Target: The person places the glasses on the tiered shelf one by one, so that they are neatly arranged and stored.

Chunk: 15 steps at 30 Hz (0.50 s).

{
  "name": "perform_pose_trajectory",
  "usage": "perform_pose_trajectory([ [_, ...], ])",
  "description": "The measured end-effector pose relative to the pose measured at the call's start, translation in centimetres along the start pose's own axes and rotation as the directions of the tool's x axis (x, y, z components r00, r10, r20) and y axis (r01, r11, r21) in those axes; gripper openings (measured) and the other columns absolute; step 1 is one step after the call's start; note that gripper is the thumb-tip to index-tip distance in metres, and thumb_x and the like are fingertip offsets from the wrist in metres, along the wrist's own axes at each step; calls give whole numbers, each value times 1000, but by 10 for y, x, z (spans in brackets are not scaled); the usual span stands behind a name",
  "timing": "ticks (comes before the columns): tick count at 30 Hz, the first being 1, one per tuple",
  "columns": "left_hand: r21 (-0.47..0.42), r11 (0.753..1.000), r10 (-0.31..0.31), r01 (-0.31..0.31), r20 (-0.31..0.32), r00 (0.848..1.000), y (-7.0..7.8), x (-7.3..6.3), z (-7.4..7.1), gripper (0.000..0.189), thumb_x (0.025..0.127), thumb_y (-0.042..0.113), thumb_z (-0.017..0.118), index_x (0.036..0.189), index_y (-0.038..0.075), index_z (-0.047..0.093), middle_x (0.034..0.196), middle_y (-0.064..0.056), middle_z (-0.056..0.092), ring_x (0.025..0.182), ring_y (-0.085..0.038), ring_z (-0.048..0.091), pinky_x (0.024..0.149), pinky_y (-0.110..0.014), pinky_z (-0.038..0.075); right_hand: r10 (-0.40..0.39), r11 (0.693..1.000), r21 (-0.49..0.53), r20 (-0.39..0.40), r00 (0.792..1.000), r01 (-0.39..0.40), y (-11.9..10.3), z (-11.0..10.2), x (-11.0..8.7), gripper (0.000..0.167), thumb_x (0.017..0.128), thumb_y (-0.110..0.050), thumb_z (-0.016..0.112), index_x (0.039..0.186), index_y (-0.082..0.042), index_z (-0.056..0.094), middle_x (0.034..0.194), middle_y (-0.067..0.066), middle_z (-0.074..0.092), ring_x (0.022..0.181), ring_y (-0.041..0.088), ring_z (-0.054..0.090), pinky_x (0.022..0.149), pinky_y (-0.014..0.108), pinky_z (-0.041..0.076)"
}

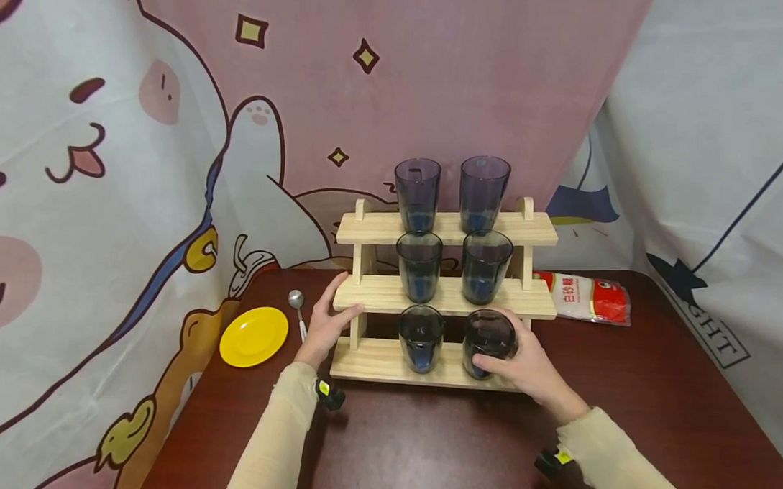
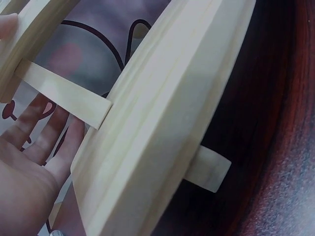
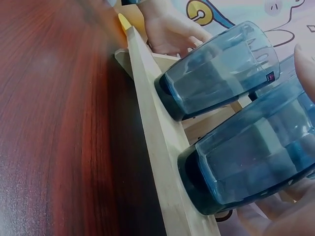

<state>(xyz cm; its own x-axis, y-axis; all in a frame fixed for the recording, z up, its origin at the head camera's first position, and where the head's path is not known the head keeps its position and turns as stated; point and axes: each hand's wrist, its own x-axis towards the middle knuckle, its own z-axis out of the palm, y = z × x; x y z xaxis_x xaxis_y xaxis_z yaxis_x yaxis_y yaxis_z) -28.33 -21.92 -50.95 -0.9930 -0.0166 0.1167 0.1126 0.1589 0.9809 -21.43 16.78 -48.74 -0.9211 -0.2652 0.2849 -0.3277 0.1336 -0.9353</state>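
Note:
A three-tier wooden rack [image 1: 369, 353] stands on the table with two dark translucent glasses on each tier. My left hand [image 1: 326, 326] holds the left end of the middle shelf, its thumb on the shelf's front edge; in the left wrist view its fingers [image 2: 64, 142] reach behind the side support. My right hand [image 1: 525, 358] grips the bottom-right glass [image 1: 488, 335], thumb across its front and fingers around the far side. That glass [image 3: 246, 152] has its base at the bottom shelf [image 3: 155, 123]. Beside it stands the bottom-left glass [image 1: 421, 338], upright.
A yellow plate [image 1: 254, 337] and a metal spoon [image 1: 296, 299] lie left of the rack. At the right, partly behind the rack, lies a red and white packet [image 1: 590, 299]. Printed cloth [image 1: 457, 77] hangs around the back and sides of the brown table [image 1: 411, 445].

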Motion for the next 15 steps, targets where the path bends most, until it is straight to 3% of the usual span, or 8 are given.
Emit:
perform_pose_trajectory([
  [5, -7, 1000, -2, 2, 6, 1000, 0, -1, 1, 80, 94, 27, 82, 162, 33, 41, 164, 0, 41, 134, -36, 56, 101, -61, 53, 16, 1000, -16, 16, 1000, -16, -2, -5, -3, 81, 82, 1, 87, 153, -8, 47, 140, 21, 60, 120, 20, 64, 95, 23, 54],
  [9, -15, 1000, -2, 2, 12, 1000, 0, 0, 1, 80, 94, 28, 83, 162, 35, 41, 165, 1, 40, 135, -35, 55, 102, -60, 53, 11, 997, -81, 14, 1000, -10, -7, -16, -8, 82, 85, -1, 86, 156, -8, 44, 138, 20, 63, 120, 15, 65, 96, 23, 52],
  [15, -25, 1000, -3, 4, 15, 1000, 0, 1, -2, 81, 94, 28, 83, 163, 34, 40, 165, 0, 40, 135, -35, 56, 101, -59, 54, -119, 991, -61, -11, 993, 118, -20, -42, -16, 69, 92, 12, 69, 155, 1, 42, 138, 19, 63, 126, 9, 61, 102, 18, 49],
])
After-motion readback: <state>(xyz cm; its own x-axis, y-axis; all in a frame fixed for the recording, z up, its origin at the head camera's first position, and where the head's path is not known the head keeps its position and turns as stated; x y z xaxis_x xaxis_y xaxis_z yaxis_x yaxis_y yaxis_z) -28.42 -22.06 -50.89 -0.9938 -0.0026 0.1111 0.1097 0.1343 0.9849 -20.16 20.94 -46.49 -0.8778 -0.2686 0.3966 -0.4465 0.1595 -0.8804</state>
